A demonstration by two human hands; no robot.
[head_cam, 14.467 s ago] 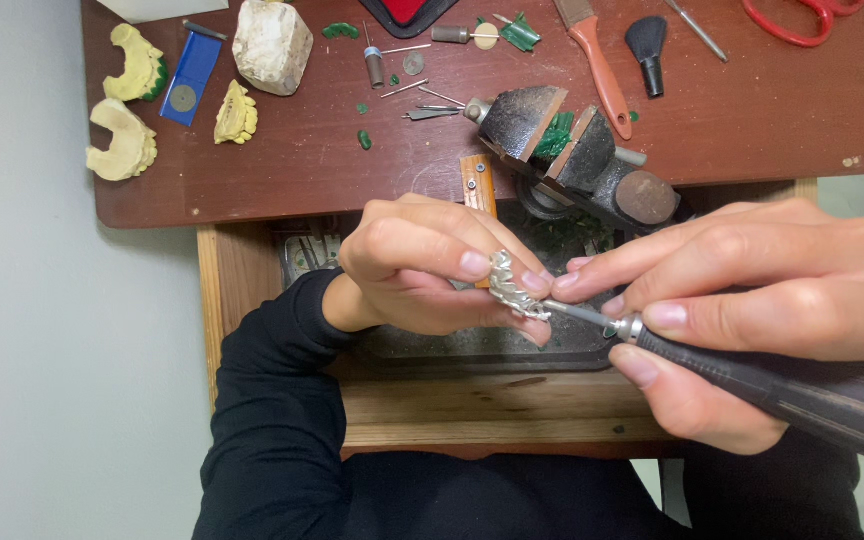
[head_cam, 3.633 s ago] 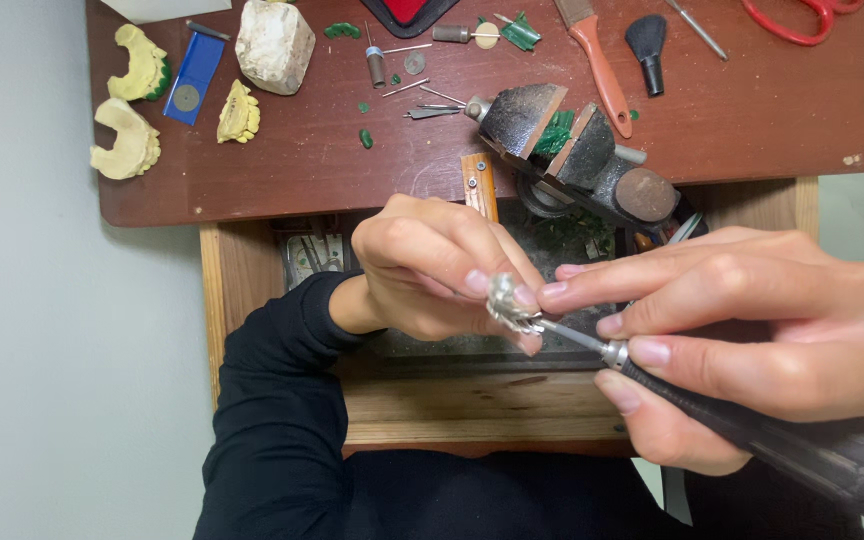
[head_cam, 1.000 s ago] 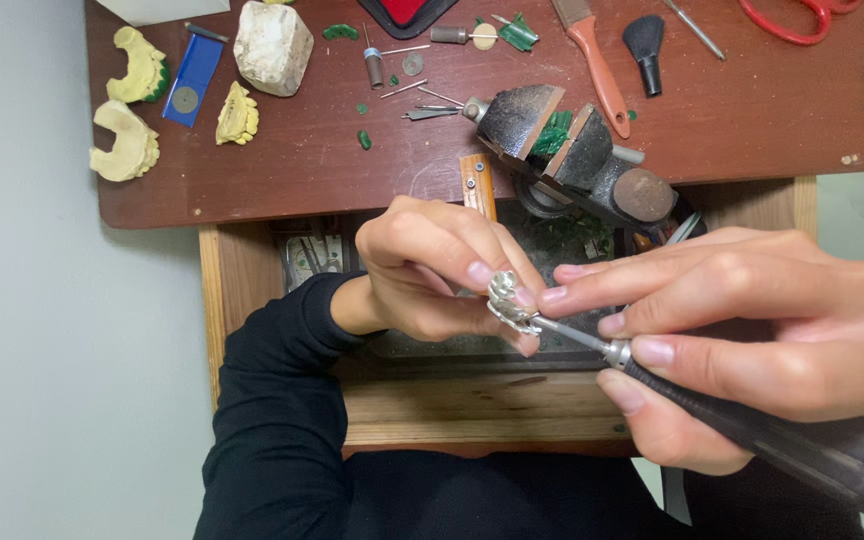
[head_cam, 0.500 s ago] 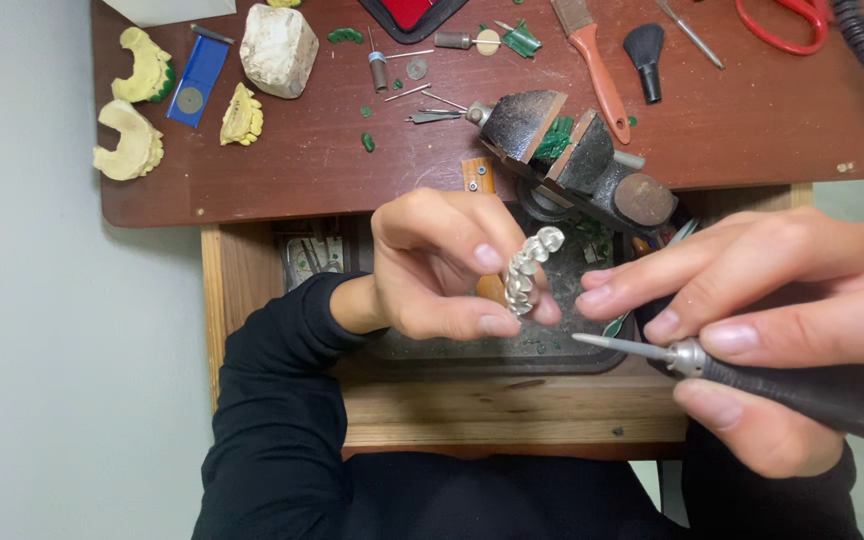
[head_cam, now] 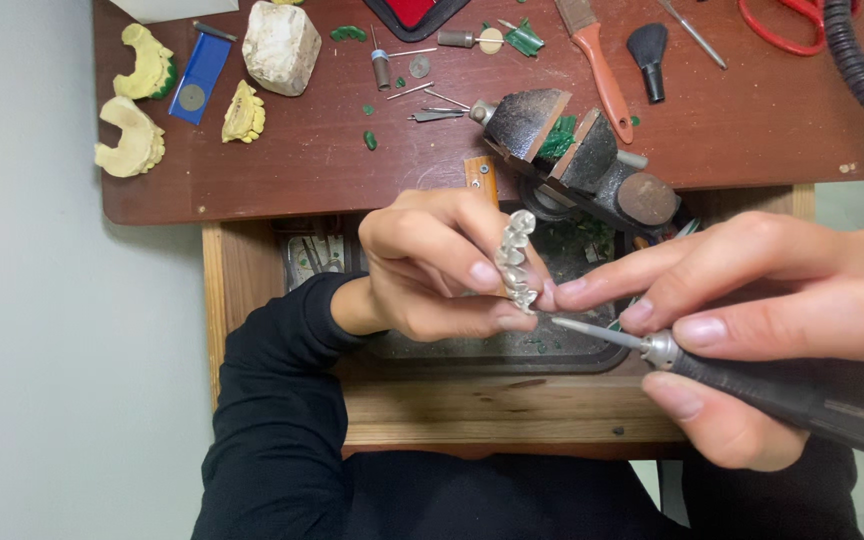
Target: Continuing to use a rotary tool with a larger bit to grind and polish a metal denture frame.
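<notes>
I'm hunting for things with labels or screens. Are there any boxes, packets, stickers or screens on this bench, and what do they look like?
Blue packet: a flat, narrow blue rectangle with a round grey disc on it, lying at the bench's far left between the yellow plaster casts.
Red case: dark-edged with a red inside, only partly in view at the top edge.
White sheet: a plain corner at the top edge.
No screens or signs show.

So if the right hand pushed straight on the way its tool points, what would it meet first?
Probably the metal casting in the left hand: the right hand aims the tool's tip at its lower end, though depth is unclear.
</notes>
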